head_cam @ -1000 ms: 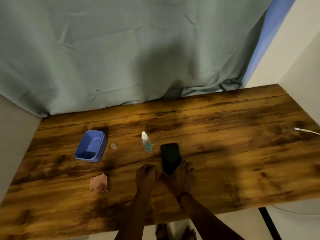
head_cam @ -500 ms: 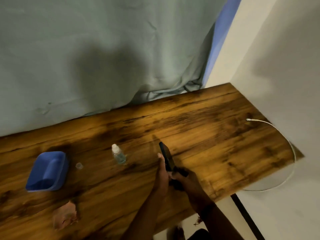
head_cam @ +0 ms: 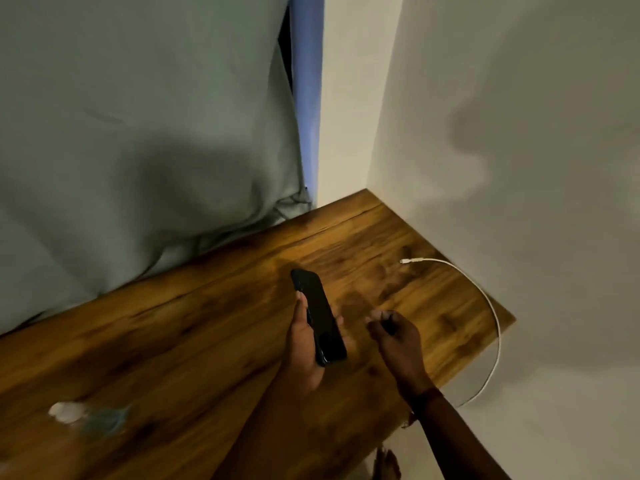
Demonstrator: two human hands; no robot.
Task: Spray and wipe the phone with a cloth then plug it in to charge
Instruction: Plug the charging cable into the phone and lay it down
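A: From the head view, where is the phone point(head_cam: 318, 317)?

B: Up off the table point(head_cam: 207, 323), in the left hand point(head_cam: 304, 344). The palm cradles it from below and the fingers curl over its long edges, with the dark face turned partly up and its far end tilted away.

A: And the right hand point(head_cam: 398, 336)?

B: Free, holding nothing, fingers loosely half-curled, just beside the phone and on the side where the cable point(head_cam: 485, 296) lies. The cable's plug point(head_cam: 410, 261) rests on the table near the wall, well apart from both hands.

A: How will these handle?

B: I judge the phone stiff, smooth and fairly light; glass is slippery and breaks if dropped, so gripping the long edges is right, leaving the port end clear. The cable is limp and light; pinch it at the stiff plug, not the cord.

A: The bottle?

B: Only a blurred pale shape point(head_cam: 69, 412) at lower left; I cannot tell more.
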